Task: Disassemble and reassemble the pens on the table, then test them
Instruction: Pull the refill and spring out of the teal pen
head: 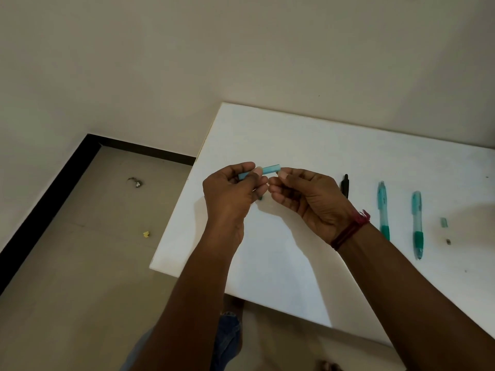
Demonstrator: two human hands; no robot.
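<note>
As hands point(230, 192) point(310, 200) hold blue barrel point(269, 170), two teal pens point(383, 207) point(417, 223) beside

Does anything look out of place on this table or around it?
A pale green part and a dark part lie loose beyond the teal pens at the table's right end. A yellow scrap and a grey scrap litter the floor on the left.

White bench point(267, 135): black pen point(345, 186), teal pen point(383, 210), second teal pen point(417, 224) side by side toward right edge, plus clear piece point(444, 222) (tiny).
</note>
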